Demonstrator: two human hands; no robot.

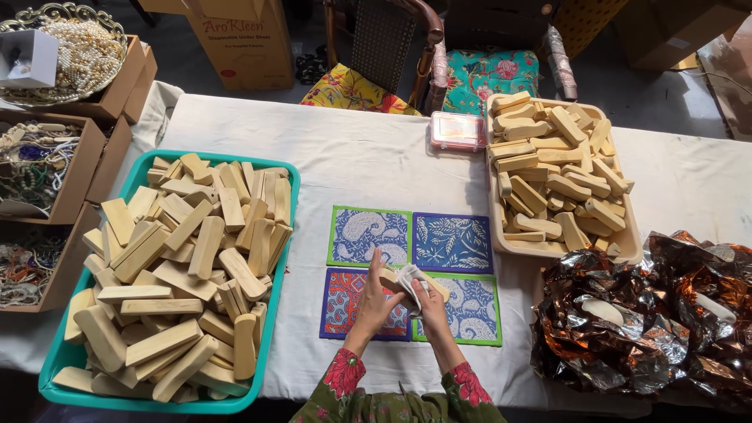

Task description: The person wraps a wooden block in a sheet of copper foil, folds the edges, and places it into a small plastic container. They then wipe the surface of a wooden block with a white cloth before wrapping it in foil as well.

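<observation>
Both my hands meet over the patterned coasters [450, 241] at the table's middle front. My left hand [374, 301] grips one end of a pale wooden block [392, 280]. My right hand [431, 307] presses a small crumpled white cloth [410, 280] against that block. Four square printed coasters lie in a two-by-two group under the hands, blue, green-edged and red-blue. My sleeves are green with red flowers.
A teal tray [286, 235] heaped with wooden blocks sits on the left. A beige tray [548, 252] of similar blocks sits at the right back. Crumpled copper foil [650, 313] lies right front. A small pink box [457, 130] is behind. Cardboard boxes of beads [47, 164] line the left edge.
</observation>
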